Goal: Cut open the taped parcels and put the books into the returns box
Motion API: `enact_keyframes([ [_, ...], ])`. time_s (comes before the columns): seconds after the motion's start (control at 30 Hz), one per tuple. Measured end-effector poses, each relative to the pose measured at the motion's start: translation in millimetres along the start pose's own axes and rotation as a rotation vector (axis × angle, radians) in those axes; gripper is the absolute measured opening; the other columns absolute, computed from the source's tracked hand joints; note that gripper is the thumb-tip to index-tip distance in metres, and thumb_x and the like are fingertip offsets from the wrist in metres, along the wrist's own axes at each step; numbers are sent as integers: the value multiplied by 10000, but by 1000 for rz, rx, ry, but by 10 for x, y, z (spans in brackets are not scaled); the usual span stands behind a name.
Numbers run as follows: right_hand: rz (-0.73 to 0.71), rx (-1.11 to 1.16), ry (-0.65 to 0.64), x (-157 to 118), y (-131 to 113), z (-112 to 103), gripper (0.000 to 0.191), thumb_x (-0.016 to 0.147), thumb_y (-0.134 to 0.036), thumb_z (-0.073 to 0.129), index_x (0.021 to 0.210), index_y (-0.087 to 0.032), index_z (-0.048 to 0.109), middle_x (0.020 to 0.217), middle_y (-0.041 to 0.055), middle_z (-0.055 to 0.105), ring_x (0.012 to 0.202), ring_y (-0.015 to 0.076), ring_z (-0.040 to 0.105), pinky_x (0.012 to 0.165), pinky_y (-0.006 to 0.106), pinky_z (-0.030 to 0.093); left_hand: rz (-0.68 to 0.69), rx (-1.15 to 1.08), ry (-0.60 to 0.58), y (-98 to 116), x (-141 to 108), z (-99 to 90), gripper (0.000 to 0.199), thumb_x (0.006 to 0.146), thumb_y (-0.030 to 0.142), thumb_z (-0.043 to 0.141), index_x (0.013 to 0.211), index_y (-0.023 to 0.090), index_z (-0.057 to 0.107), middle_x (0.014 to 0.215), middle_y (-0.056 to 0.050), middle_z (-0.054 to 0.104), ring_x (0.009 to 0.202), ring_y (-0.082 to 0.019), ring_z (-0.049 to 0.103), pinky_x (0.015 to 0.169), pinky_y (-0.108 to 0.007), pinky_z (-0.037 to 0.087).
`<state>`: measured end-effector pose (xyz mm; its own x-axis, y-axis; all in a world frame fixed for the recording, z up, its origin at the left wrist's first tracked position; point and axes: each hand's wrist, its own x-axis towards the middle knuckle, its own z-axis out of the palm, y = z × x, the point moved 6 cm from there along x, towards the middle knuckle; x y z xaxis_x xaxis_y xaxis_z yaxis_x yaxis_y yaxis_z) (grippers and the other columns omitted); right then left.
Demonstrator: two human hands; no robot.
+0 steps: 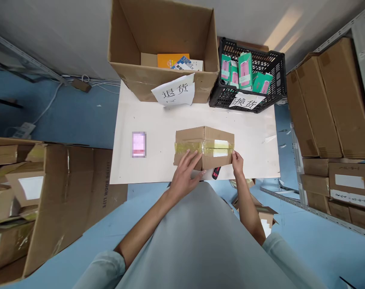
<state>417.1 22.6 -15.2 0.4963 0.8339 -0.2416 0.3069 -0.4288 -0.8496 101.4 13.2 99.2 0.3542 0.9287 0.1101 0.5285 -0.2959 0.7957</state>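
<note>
A small cardboard box (189,136) lies near the front edge of the white table, with shiny yellowish tape across it and a white label (221,143) on its right face. My left hand (186,172) rests on the box's left front part, fingers stretched out and apart. At the right edge, by the tape's end, my right hand (237,162) pinches the box between thumb and fingers. Just in front of the box lies a black and red tool (216,173), perhaps a box cutter, partly hidden.
Behind stand a large open carton (134,82) holding packages and a black crate (278,76) of green-and-pink boxes. A blurred pink card-like item (139,144) lies left. A carton (64,192) of parcels stands left; shelved boxes (329,100) are right.
</note>
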Motion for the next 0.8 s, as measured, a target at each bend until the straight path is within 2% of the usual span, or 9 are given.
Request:
enact_keyframes([
  [0.1,12,-21,29,9,-27,22,573,947,-668,578,1117,-174,813,1185,171,830,1135,286,711,1011,396,561,-4,48,25,-45,-2,-42,667,1095,533,612,1711,341,443,1686,-136,523,1691,-372,315,1309,-614,427],
  [0.2,15,-17,20,15,-67,109,549,934,-646,620,1137,-176,820,1190,187,830,1183,304,703,1019,412,562,-76,78,99,-236,-19,-148,665,1076,559,627,1680,313,499,1605,-163,568,1669,-390,342,1318,-620,404],
  [0.3,2,0,-19,-16,-112,276,558,924,-656,636,1149,-175,810,1174,173,832,1164,303,721,1022,426,577,-185,80,160,-584,-68,-256,656,1068,569,624,1644,265,547,1488,-176,631,1636,-401,383,1315,-610,393],
  [0.43,-51,8,-72,-174,-289,583,565,936,-680,645,1139,-174,793,1184,164,814,1109,287,745,1030,438,601,-385,81,182,-1198,-199,-331,642,1070,594,571,1593,224,604,1432,-199,653,1510,-402,520,1256,-582,444],
  [0.53,-172,-78,-48,-409,-624,766,522,1009,-651,609,1186,-196,793,1205,151,781,1091,282,737,1030,454,603,-452,65,226,-1563,-300,-407,599,1109,551,447,1575,215,619,1418,-196,672,1406,-354,601,1240,-528,455],
  [0.63,-339,-127,-77,-727,-1086,960,433,1075,-587,589,1236,-241,792,1214,121,758,1122,279,728,1057,448,592,-487,93,359,-1816,-383,-608,565,1112,506,420,1513,187,659,1434,-188,680,1418,-323,591,1267,-484,427],
  [0.7,-454,-121,-152,-953,-1386,1129,398,1093,-554,599,1262,-250,792,1217,119,749,1180,288,718,1089,440,581,-532,124,410,-1962,-423,-761,538,1103,473,429,1446,156,696,1433,-191,684,1409,-321,598,1267,-484,433],
  [0.8,-542,-133,-249,-1189,-1685,1370,380,1110,-541,591,1316,-285,782,1244,105,737,1230,293,703,1105,440,579,-586,151,409,-2128,-442,-950,496,1091,417,447,1379,116,716,1430,-197,689,1391,-340,611,1254,-525,450],
])
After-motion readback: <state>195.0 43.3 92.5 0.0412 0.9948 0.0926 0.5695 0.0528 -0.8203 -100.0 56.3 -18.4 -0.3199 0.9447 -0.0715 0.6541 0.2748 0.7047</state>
